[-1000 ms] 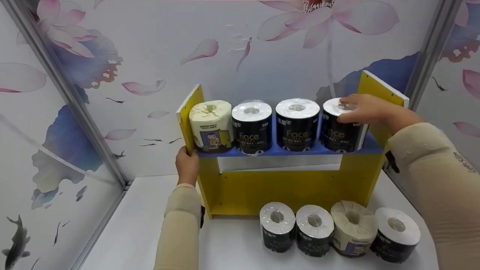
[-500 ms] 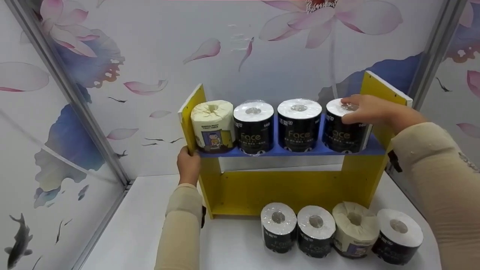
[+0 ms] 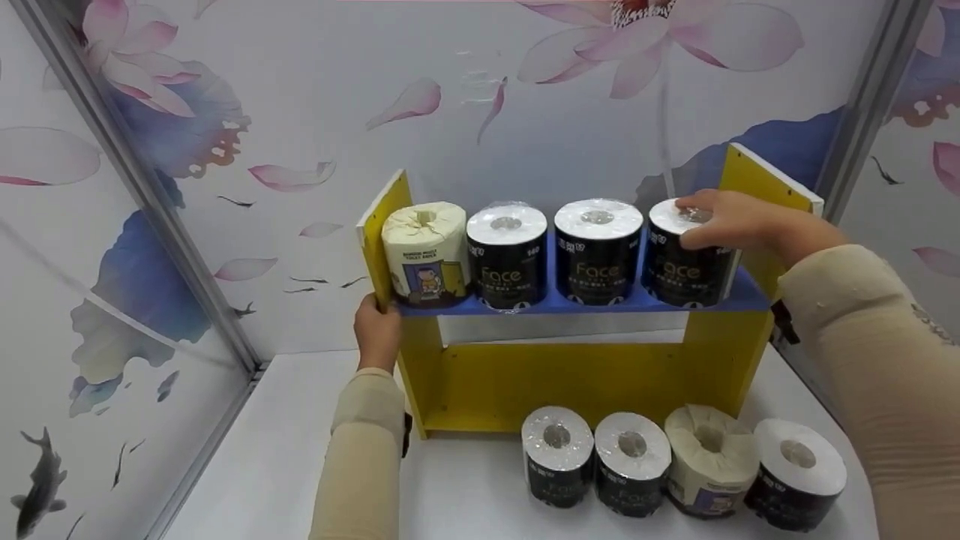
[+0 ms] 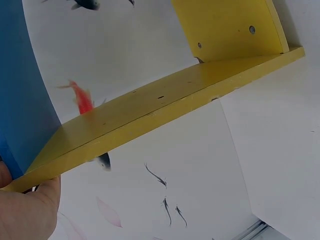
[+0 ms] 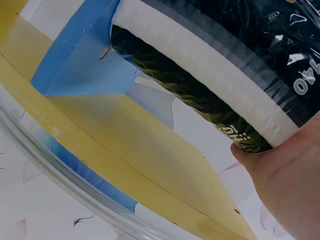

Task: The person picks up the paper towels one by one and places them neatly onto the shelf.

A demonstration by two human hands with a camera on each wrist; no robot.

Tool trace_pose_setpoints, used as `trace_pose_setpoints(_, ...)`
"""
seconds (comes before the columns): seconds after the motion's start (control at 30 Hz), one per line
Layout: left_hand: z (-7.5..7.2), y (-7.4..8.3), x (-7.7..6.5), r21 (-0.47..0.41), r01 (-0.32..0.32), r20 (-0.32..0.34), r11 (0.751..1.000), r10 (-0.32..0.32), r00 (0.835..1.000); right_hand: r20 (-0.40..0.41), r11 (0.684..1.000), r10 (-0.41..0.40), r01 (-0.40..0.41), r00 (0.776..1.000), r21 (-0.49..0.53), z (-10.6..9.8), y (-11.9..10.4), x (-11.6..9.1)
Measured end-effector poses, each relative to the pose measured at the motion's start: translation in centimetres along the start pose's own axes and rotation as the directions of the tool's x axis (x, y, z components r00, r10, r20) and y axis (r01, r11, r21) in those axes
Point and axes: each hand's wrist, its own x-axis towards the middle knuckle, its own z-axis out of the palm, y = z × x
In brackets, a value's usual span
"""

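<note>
1 black-wrapped roll point(image 3: 684, 262), gripped beneath half-curled right fingers point(image 3: 699, 238); 1 yellow-and-blue shelf unit point(image 3: 555, 382), side clasped within left fingers point(image 3: 373, 315); seemingly the placing step, next calling for release.

On the flat blue board point(image 3: 750, 294) of a yellow shelf unit point(image 3: 562, 382) stand, left to right, a cream paper-wrapped cylindrical roll point(image 3: 426, 259) and three black-and-white plastic-wrapped cylindrical rolls point(image 3: 508, 259) point(image 3: 598, 255) point(image 3: 679, 262). Before the unit, toward its right, on the white table point(image 3: 300, 450) stand two further black-and-white plastic-wrapped rolls point(image 3: 559, 480) point(image 3: 632, 484), a second cream paper-wrapped roll point(image 3: 701, 476) and, rightmost, another black-and-white plastic-wrapped roll point(image 3: 789, 499). Behind rises a white flower-printed wall point(image 3: 555, 150)
</note>
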Motion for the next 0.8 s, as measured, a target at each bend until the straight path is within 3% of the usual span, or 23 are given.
trace_pose_setpoints(0.4, -0.02, 0.0, -0.03, -0.017, 0.002, -0.002, 1.0, -0.002, 1.0, -0.052, 0.999, -0.04, 0.042, 0.998, 0.032, -0.1, 0.3, -0.08)
trace_pose_setpoints(0.6, -0.04, 0.03, -0.03, -0.041, 0.027, 0.024, 0.999, -0.026, 0.999, -0.076, 1.0, -0.006, 0.008, 0.997, 0.03, -0.05, 0.08, -0.48)
trace_pose_setpoints(0.8, 0.01, 0.08, -0.14, -0.03, 0.012, 0.022, 0.999, -0.011, 1.0, -0.071, 1.0, 0.015, -0.015, 0.997, 0.003, 0.3, 0.39, -0.79)
